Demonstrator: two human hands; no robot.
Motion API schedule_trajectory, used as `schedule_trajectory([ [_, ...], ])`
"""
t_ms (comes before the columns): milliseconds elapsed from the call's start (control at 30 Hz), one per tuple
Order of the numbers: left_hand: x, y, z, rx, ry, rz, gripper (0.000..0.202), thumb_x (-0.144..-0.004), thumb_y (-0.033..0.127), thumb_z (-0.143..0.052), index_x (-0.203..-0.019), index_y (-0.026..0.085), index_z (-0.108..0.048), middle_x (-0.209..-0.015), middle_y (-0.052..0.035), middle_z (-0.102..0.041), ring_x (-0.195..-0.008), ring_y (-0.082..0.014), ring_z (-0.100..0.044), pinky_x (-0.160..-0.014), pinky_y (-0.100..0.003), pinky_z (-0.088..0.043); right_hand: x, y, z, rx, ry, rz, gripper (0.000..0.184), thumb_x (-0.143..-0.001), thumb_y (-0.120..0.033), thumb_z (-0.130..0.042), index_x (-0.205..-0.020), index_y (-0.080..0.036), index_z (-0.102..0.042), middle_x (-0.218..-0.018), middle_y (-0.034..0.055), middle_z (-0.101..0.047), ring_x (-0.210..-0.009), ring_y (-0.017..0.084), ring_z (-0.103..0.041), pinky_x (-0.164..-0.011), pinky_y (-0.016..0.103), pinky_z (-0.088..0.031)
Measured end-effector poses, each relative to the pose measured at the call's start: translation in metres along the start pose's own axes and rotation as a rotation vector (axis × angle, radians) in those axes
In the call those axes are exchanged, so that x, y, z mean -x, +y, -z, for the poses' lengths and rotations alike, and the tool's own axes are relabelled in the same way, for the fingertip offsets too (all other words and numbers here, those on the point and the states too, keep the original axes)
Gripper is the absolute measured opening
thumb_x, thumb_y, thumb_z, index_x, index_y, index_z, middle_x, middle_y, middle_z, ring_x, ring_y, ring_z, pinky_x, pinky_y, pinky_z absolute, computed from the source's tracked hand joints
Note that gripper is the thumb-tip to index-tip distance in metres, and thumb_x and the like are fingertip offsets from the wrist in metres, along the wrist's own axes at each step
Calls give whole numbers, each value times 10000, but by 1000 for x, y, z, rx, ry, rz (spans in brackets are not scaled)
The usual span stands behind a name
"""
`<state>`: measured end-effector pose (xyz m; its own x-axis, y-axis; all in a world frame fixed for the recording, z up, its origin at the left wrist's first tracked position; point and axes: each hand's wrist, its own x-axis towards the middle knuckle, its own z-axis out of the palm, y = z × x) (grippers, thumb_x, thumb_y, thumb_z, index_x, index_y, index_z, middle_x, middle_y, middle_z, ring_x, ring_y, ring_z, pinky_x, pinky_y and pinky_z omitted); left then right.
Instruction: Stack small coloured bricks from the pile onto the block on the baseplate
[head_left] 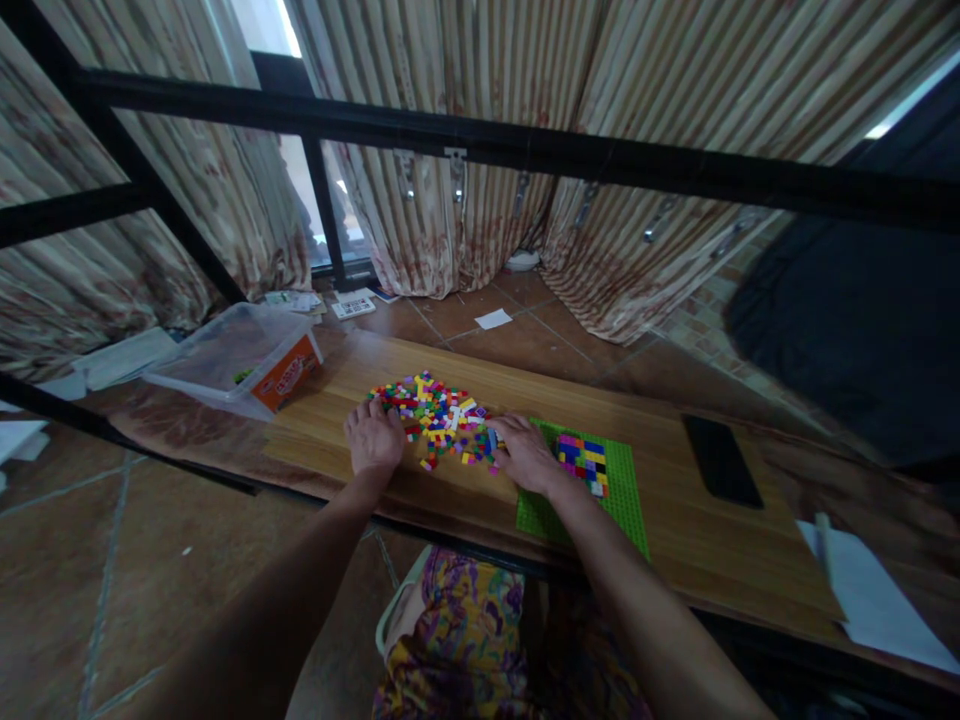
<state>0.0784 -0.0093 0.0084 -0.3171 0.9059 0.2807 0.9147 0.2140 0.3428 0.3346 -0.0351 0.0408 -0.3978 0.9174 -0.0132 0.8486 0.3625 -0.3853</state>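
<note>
A loose pile of small colourful toy building bricks point(439, 415) lies on the wooden board. My left hand point(375, 440) rests palm down at the pile's left edge, fingers stretched out and touching the nearest bricks. On the pile's right side is my right hand point(525, 455), its fingers reaching left and apart from the thumb. A blue brick point(492, 440) shows right at those fingertips; I cannot make out any grip on it. Under and beside my right wrist lies a green baseplate point(626, 480), with a multicoloured patch of bricks point(583, 458) on it, partly hidden by my forearm.
A clear plastic box point(225, 350) with an orange label stands at the board's left end. To the right, a black phone point(721, 460) lies on the wooden board point(675, 570), and white paper point(877, 590) sits past its end. A black metal bar point(480, 135) crosses ahead.
</note>
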Motion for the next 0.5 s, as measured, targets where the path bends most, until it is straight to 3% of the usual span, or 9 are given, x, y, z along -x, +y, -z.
schedule_trajectory([
  [300, -4, -4, 1, 82, -24, -26, 412, -915, 217, -358, -1184, 107, -650, -1154, -170, -674, -1105, -312, -575, -1008, -453, -406, 0, -8, -11, 29, 85, 83, 491, -874, -178, -573, -1363, -196, -534, -1314, 103, -612, -1303, 254, -422, -1105, 444, -325],
  [500, -6, -9, 0, 181, 5, -53, 369, -890, 176, -353, -1070, 127, -672, -1047, -145, -699, -1042, -280, -604, -989, -417, -435, 3, -15, -12, -23, 162, 85, 460, -893, -236, -581, -1350, -202, -544, -1255, 116, -616, -1233, 270, -492, -1072, 437, -384],
])
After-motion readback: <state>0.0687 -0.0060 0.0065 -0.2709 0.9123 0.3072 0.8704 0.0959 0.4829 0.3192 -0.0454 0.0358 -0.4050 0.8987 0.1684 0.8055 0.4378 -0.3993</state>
